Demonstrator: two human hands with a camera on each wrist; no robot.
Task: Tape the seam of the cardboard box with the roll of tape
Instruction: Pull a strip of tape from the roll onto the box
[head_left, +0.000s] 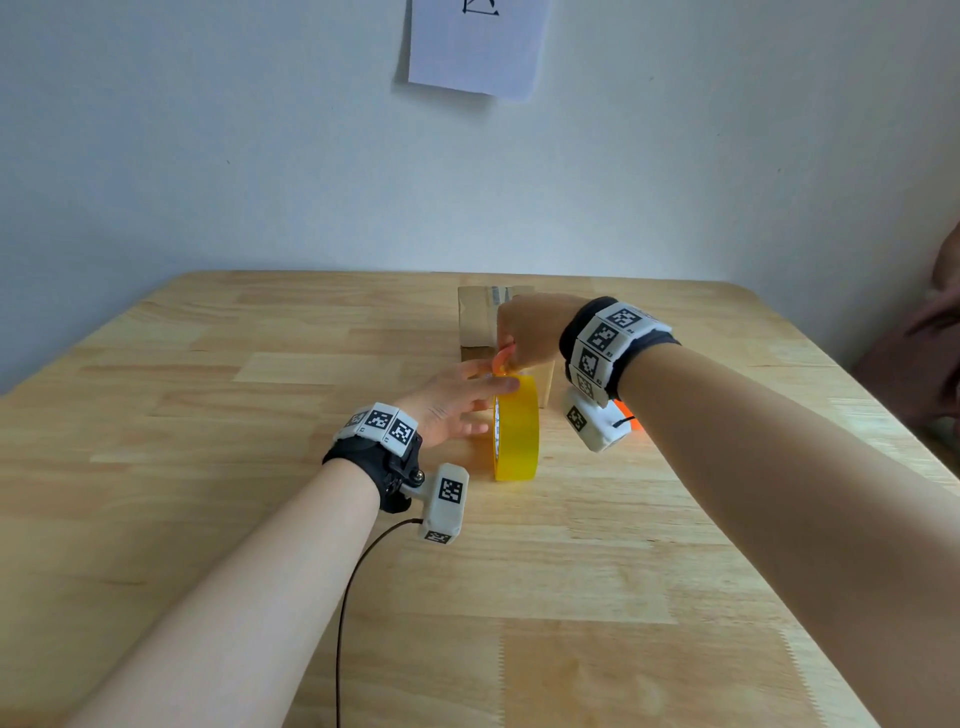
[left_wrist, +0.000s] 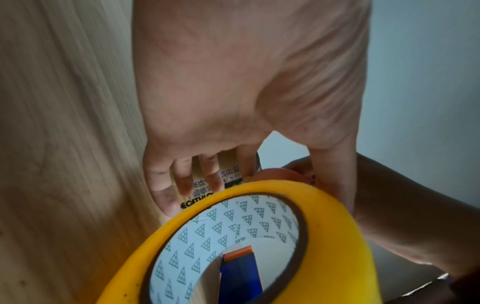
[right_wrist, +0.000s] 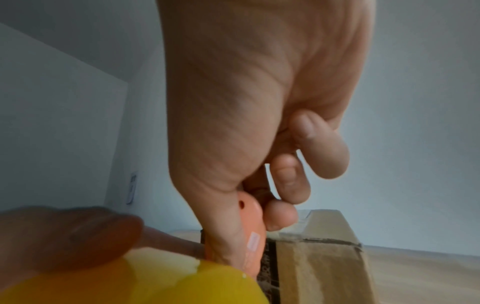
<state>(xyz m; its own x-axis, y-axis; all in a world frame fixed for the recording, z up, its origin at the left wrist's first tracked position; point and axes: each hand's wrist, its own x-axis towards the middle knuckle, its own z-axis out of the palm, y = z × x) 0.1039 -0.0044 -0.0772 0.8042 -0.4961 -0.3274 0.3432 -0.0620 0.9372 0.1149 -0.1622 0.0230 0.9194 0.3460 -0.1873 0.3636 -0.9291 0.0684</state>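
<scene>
A yellow roll of tape (head_left: 515, 434) stands on edge on the wooden table (head_left: 208, 467); its white patterned core (left_wrist: 233, 226) faces the left wrist view. My left hand (head_left: 467, 402) steadies it, thumb lying along the top and straight fingers (left_wrist: 182, 176) against its side. Just above the roll's top, my right hand (head_left: 514, 343) grips an orange cutter (right_wrist: 249, 232), its tip down at the roll's far upper edge. Directly behind stands the small cardboard box (head_left: 475, 322), with old tape over its top edge (right_wrist: 303, 226). The tape's loose end is hidden.
An orange object (head_left: 626, 418) lies on the table behind my right wrist camera. Through the roll's core a blue and orange thing (left_wrist: 239, 265) shows. A paper sheet (head_left: 478, 47) hangs on the wall. Another person's arm (head_left: 940, 322) is at the right edge.
</scene>
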